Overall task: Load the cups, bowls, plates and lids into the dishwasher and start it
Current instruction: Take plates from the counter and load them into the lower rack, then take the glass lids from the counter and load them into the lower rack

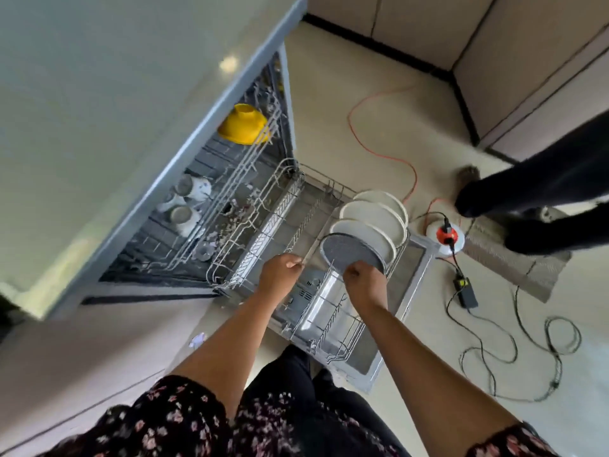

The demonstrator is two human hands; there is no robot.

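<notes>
at centre frame the right hand [364,282] grips the grey lid [351,256] by its edge (left hand [280,272] pinches the lower rack [263,206] wire); misaligned, it could knock the white plates [372,219].

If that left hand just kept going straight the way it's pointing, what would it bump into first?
Most likely the thin wire tines of the pulled-out lower rack; the left hand points up and right across it and already seems to pinch one. The grey round lid lies further right, though depth is hard to judge.

Both arms outstretched, left hand [280,272] and right hand [362,282] with fingers curled.
</notes>
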